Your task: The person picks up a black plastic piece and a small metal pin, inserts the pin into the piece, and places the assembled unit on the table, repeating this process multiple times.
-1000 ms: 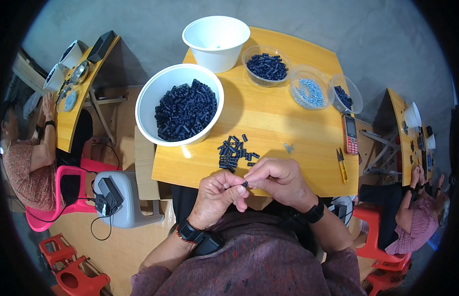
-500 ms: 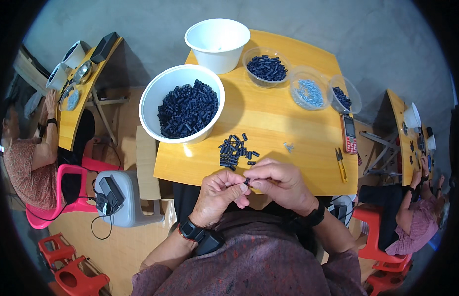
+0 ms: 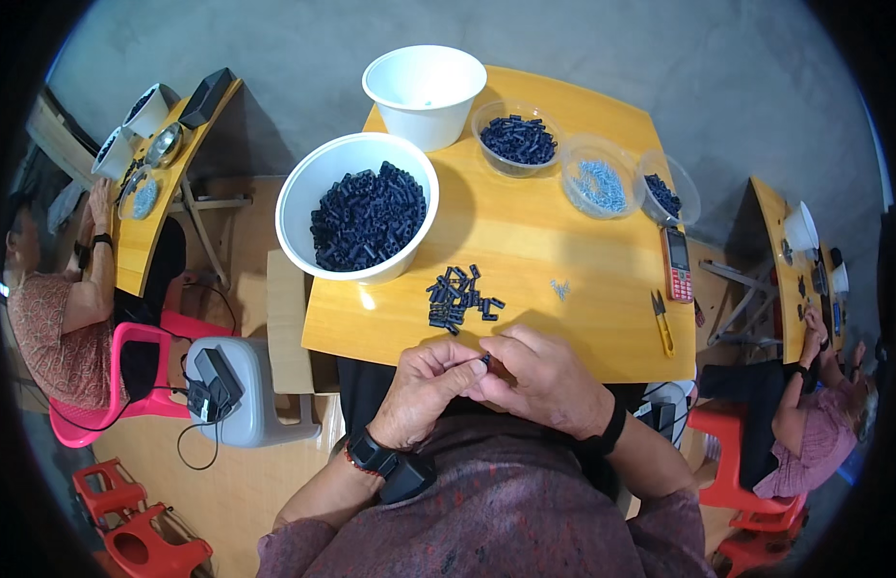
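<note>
My left hand (image 3: 427, 387) is closed, thumb and fingertips pinching a small black plastic part (image 3: 485, 359), of which only a bit shows. Against it my right hand (image 3: 549, 381) is also closed, its fingertips meeting the part; what else they may hold is hidden. Just beyond my hands lies a loose pile of short black plastic pieces (image 3: 453, 301) on the yellow table (image 3: 525, 250). To the right of the pile rests a little cluster of small silvery screws or pins (image 3: 559, 288).
A white bowl (image 3: 292, 217) full of black pieces stands at left, with another white bowl (image 3: 421, 114) behind. Clear tubs hold black pieces (image 3: 517, 141) and silvery bits (image 3: 600, 185). A red phone (image 3: 677, 275) and yellow-handled snips (image 3: 665, 332) lie right. People sit at both sides.
My right hand has rolled inward and come closer to my left, its fingers more curled around the small part. The view has tilted slightly.
</note>
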Tool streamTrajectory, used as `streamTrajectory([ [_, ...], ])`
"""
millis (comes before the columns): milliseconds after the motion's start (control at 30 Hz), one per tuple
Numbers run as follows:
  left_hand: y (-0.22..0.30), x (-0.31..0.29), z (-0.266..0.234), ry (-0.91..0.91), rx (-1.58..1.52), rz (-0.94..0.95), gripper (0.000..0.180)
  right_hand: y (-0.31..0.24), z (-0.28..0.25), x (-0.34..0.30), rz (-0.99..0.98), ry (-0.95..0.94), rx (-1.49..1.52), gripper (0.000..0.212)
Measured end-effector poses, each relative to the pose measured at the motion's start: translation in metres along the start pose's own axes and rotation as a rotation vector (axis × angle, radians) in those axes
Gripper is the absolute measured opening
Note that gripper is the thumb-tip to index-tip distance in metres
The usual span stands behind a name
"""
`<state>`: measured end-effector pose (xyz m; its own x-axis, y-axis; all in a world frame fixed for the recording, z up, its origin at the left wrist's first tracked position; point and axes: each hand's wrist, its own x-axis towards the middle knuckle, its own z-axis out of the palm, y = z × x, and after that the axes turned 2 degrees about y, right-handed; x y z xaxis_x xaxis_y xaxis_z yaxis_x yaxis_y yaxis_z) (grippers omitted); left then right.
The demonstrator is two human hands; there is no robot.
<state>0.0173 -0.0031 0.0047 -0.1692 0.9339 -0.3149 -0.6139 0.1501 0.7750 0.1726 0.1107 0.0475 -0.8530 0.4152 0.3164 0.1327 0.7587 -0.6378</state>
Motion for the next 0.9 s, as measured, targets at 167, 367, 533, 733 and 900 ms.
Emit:
streamTrajectory([
  [167,-0.005,-0.001,-0.003,-0.010,-0.002,-0.019,0.007,0.002,0.013,-0.007,-0.035,0.026,-0.070,0.028],
  [367,-0.007,-0.004,0.000,0.053,0.121,0.091,0.004,-0.001,0.013,-0.007,-0.114,-0.022,-0.163,0.032],
  [533,-0.009,-0.008,0.001,0.078,0.129,0.116,0.003,-0.002,0.016,-0.008,-0.141,-0.030,-0.198,0.033],
  [733,-0.006,-0.009,-0.002,0.102,0.159,0.147,0.002,-0.005,0.019,-0.004,-0.131,-0.078,-0.183,0.031],
  [900,0.005,-0.008,0.000,0.089,0.189,0.172,0.004,0.002,0.022,0.000,-0.051,-0.022,0.006,0.027],
])
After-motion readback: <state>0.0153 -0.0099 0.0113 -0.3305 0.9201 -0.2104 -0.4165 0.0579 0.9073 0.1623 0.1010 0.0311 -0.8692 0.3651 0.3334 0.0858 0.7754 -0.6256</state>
